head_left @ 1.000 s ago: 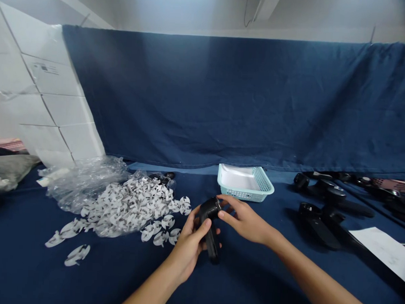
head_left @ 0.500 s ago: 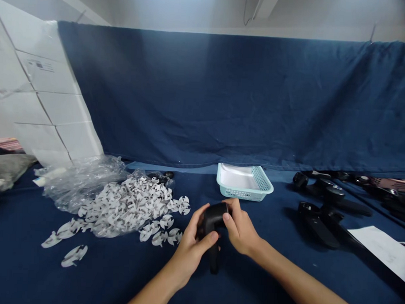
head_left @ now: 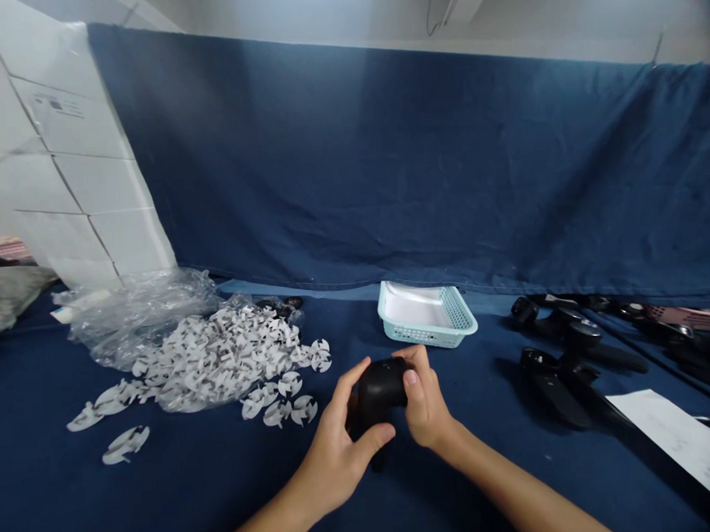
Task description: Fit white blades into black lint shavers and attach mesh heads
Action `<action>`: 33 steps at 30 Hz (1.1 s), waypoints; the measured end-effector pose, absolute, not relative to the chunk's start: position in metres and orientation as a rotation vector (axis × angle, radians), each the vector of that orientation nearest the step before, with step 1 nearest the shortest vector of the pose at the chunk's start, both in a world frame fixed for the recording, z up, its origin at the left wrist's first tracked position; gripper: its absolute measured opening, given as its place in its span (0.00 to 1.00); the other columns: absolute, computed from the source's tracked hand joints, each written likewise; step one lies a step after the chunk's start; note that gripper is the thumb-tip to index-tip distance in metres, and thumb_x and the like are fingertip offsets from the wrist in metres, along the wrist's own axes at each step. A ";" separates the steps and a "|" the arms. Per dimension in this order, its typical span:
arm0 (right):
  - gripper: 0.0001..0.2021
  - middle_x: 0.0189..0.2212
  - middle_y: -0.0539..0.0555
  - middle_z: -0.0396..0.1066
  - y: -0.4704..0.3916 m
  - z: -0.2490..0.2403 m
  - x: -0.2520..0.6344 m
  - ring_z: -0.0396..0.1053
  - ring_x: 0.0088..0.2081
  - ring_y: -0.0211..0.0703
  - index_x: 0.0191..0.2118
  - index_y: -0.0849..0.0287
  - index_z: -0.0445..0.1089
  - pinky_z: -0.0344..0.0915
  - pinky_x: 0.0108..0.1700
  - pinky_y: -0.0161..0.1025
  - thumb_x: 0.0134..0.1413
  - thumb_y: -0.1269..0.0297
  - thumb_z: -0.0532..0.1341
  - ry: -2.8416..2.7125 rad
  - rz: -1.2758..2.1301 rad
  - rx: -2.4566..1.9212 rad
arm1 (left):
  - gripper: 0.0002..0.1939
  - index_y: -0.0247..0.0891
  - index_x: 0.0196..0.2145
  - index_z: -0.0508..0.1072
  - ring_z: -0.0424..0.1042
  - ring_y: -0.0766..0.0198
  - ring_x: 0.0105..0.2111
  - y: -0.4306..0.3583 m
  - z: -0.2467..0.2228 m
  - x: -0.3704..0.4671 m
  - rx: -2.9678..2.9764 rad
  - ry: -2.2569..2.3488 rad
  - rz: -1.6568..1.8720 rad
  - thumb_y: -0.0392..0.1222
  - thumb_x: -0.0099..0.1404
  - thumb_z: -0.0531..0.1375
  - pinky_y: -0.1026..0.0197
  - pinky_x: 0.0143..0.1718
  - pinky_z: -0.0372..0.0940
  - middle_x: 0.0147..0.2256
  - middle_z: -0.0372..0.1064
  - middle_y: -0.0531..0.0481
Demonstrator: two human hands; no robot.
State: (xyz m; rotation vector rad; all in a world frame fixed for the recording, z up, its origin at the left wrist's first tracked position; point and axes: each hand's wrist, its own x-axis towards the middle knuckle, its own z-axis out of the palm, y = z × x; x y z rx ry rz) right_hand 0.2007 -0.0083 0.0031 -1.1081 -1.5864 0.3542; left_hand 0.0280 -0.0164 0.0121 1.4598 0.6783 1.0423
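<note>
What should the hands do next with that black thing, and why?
Maybe ease the right hand back slightly: it covers one end of the black thing, hiding it from view, while the left hand wraps around the body and could probably hold it alone.

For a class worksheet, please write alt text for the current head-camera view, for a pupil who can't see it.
A person's left hand and right hand hold a black object over a dark blue surface. A heap of small white pieces lies to the left, a pale blue basket beyond, and black parts to the right.

Soft overhead light, stretched edges
</note>
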 end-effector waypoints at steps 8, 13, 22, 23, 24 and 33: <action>0.19 0.29 0.52 0.66 -0.008 0.002 0.200 0.66 0.29 0.47 0.41 0.55 0.59 0.62 0.32 0.43 0.62 0.44 0.44 -1.502 0.436 -1.082 | 0.37 0.48 0.61 0.61 0.60 0.44 0.59 -0.015 0.009 0.025 1.549 0.713 1.082 0.39 0.56 0.68 0.46 0.60 0.56 0.60 0.60 0.43; 0.21 0.27 0.51 0.64 -0.005 -0.003 0.193 0.63 0.27 0.43 0.40 0.55 0.61 0.61 0.29 0.39 0.63 0.43 0.43 -1.334 0.588 -1.125 | 0.37 0.50 0.61 0.60 0.64 0.46 0.56 -0.010 0.009 0.028 1.454 0.714 1.059 0.43 0.56 0.68 0.47 0.59 0.58 0.58 0.62 0.44; 0.28 0.12 0.43 0.51 0.015 -0.025 0.190 0.50 0.11 0.38 0.32 0.54 0.59 0.49 0.13 0.35 0.58 0.34 0.39 -0.822 1.002 -1.232 | 0.42 0.47 0.63 0.53 0.70 0.49 0.48 -0.002 0.005 0.032 1.157 0.714 0.823 0.46 0.56 0.68 0.52 0.44 0.68 0.55 0.63 0.39; 0.28 0.12 0.43 0.52 0.016 -0.026 0.192 0.51 0.11 0.38 0.30 0.54 0.58 0.49 0.13 0.35 0.57 0.33 0.41 -0.785 1.028 -1.230 | 0.44 0.46 0.63 0.52 0.71 0.49 0.47 -0.003 0.003 0.033 1.162 0.722 0.786 0.46 0.55 0.69 0.53 0.40 0.69 0.54 0.63 0.38; 0.27 0.12 0.44 0.53 0.017 -0.026 0.193 0.51 0.11 0.39 0.29 0.54 0.58 0.49 0.13 0.35 0.56 0.33 0.43 -0.754 1.051 -1.225 | 0.45 0.45 0.63 0.51 0.71 0.49 0.46 -0.003 0.002 0.033 1.170 0.728 0.763 0.45 0.54 0.69 0.54 0.38 0.69 0.54 0.63 0.37; 0.28 0.13 0.48 0.62 0.016 -0.030 0.196 0.58 0.14 0.41 0.24 0.55 0.63 0.53 0.16 0.36 0.52 0.33 0.50 -0.569 1.249 -1.104 | 0.47 0.44 0.62 0.53 0.71 0.53 0.45 -0.002 -0.007 0.033 1.281 0.721 0.767 0.41 0.50 0.72 0.54 0.42 0.67 0.55 0.63 0.38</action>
